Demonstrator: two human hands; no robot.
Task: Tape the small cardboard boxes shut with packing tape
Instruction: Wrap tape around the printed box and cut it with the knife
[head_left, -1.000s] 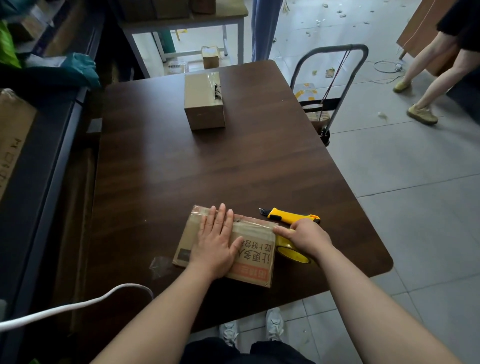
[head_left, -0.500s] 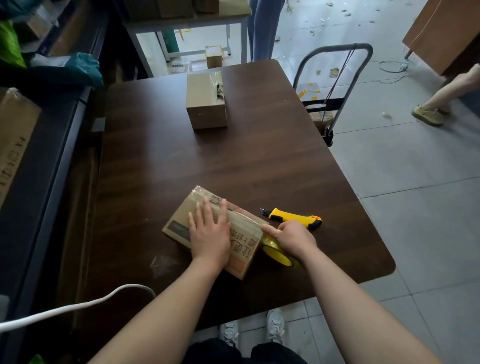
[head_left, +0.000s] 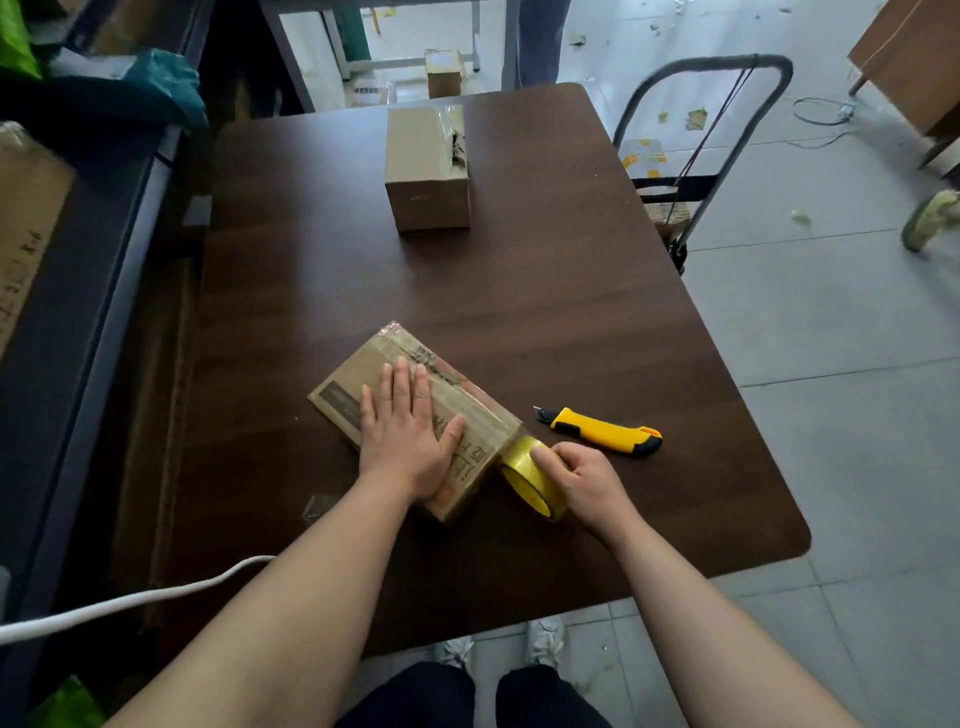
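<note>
A flat cardboard box (head_left: 363, 379) with printed characters lies at an angle near the front of the dark wooden table (head_left: 545, 291). My left hand (head_left: 408, 434) presses flat on its top, fingers straight. Against the box's right end stands a roll of yellowish packing tape (head_left: 527, 478), which my right hand (head_left: 584, 475) grips with curled fingers. Clear tape runs along the box top. A second, taller cardboard box (head_left: 428, 169) stands at the far middle of the table, with torn tape on its top.
A yellow and black utility knife (head_left: 605, 430) lies just right of the tape roll. A hand trolley (head_left: 696, 156) stands off the table's right side. A white cable (head_left: 130, 603) crosses the lower left. Shelving with boxes runs along the left. A person's foot (head_left: 930, 218) shows at far right.
The flat box has turned counter-clockwise under my left hand. My right hand has stayed on the tape roll at the box's right end, and the roll now shows more fully.
</note>
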